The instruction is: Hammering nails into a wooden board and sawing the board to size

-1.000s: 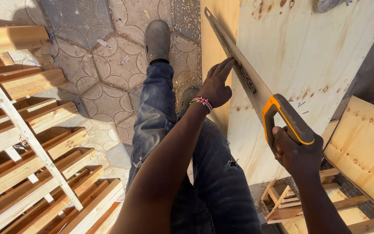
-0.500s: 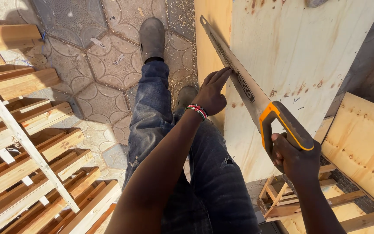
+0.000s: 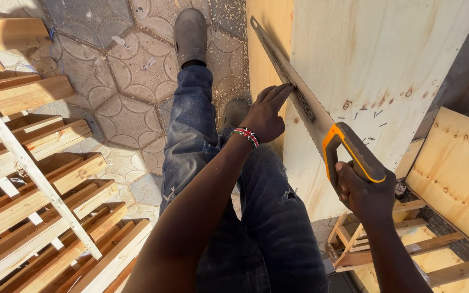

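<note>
My right hand [image 3: 366, 195] grips the orange and black handle of a hand saw [image 3: 299, 100]. Its long blade runs up and left along the edge of a big plywood sheet [image 3: 375, 65]. My left hand [image 3: 267, 115], with a beaded band on the wrist, rests against the plywood edge; its extended fingers touch the blade's side near mid-length. My jeans-clad legs and grey shoes [image 3: 191, 35] stand just left of the sheet.
Wooden slat frames [image 3: 33, 184] fill the left side. More plywood [image 3: 457, 173] and a small wooden frame [image 3: 408, 244] lie at the lower right. Patterned paving with sawdust [image 3: 120, 81] covers the ground.
The saw and my right hand have slid down and toward me along the plywood edge. My left hand stays at the blade.
</note>
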